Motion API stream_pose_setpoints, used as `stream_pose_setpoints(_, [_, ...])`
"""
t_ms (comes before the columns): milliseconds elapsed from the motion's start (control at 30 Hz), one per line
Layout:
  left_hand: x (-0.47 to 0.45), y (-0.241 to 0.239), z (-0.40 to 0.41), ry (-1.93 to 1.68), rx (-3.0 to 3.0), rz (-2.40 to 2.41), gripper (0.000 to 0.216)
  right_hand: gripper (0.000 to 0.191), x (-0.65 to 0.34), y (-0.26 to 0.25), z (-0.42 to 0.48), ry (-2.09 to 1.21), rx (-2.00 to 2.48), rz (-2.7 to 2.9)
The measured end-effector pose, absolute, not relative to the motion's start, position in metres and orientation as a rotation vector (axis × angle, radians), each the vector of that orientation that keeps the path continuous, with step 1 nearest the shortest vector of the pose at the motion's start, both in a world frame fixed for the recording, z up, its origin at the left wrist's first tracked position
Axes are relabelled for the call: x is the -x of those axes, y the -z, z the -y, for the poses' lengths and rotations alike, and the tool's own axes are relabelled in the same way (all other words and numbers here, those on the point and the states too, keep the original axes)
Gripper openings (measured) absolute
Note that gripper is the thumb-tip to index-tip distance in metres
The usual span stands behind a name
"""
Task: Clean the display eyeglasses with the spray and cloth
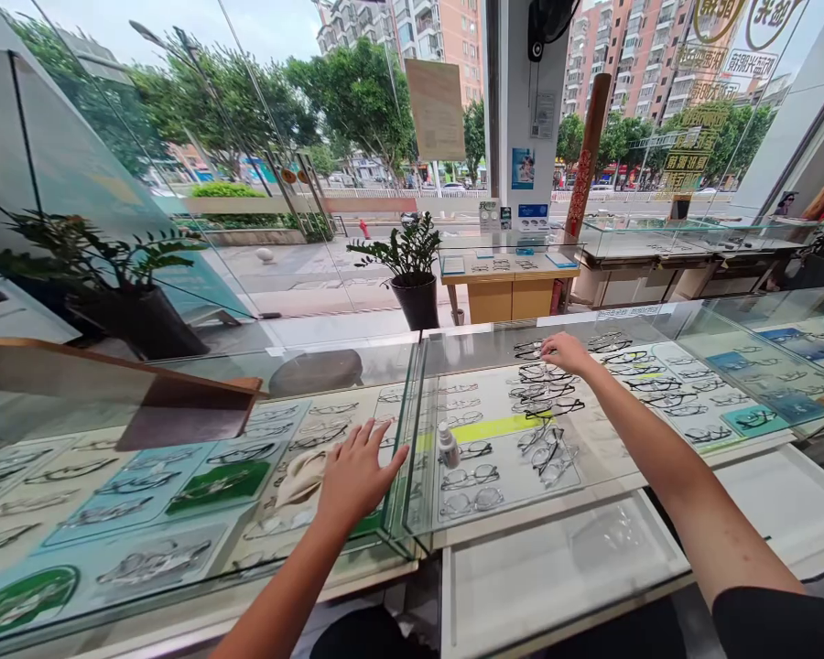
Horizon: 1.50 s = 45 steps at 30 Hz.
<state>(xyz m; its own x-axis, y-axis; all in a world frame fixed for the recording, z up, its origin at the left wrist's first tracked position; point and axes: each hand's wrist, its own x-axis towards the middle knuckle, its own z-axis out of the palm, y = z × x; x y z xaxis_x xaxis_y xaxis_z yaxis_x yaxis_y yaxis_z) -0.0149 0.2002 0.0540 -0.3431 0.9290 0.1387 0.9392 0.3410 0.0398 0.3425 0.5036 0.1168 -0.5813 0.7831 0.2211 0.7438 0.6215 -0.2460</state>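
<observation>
My left hand is spread flat over the left glass display case, its thumb near the seam between two cases. Beside its palm lies a crumpled beige cloth. My right hand reaches to the far side of the middle case, its fingers pinched on a pair of dark-framed eyeglasses. Just in front of it are several more dark-framed eyeglasses in a column. A small white bottle stands near the left end of this case. Nearer me, some clear-framed eyeglasses are laid out.
Glass cases with hard edges run across in front of me. White drawers stick out below. A wooden-edged panel stands at left. Beyond are a potted plant, a small display table and tall windows.
</observation>
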Motion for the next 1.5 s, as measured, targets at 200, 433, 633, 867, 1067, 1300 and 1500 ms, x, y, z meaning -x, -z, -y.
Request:
stream_pose_setpoints(200, [0.023,-0.047,-0.199,0.206,1.733,2.478,0.066,0.015,-0.353,-0.117,-0.491,-0.312,1.109,2.55])
stream_pose_setpoints(433, [0.035,-0.044,-0.193,0.238,1.748,2.468,0.072,0.007,-0.355,-0.108,-0.483,-0.375,1.024,2.662])
stream_pose_setpoints(633, [0.038,-0.048,-0.187,0.234,1.75,2.486,0.074,0.009,-0.351,-0.101,-0.485,-0.32,1.054,2.674])
stream_pose_setpoints(867, [0.035,-0.053,-0.184,0.245,1.748,2.491,0.077,0.012,-0.35,-0.097,-0.488,-0.275,1.111,2.633])
stream_pose_setpoints(1067, [0.036,-0.052,-0.184,0.261,1.758,2.483,0.074,0.016,-0.347,-0.093,-0.487,-0.241,1.126,2.613])
stream_pose_setpoints(1300, [0.036,-0.052,-0.185,0.275,1.759,2.484,0.075,0.018,-0.341,-0.095,-0.483,-0.223,1.157,2.594])
stream_pose_setpoints(1500, [0.036,-0.052,-0.185,0.271,1.752,2.512,0.076,0.014,-0.348,-0.122,-0.466,-0.346,1.096,2.551])
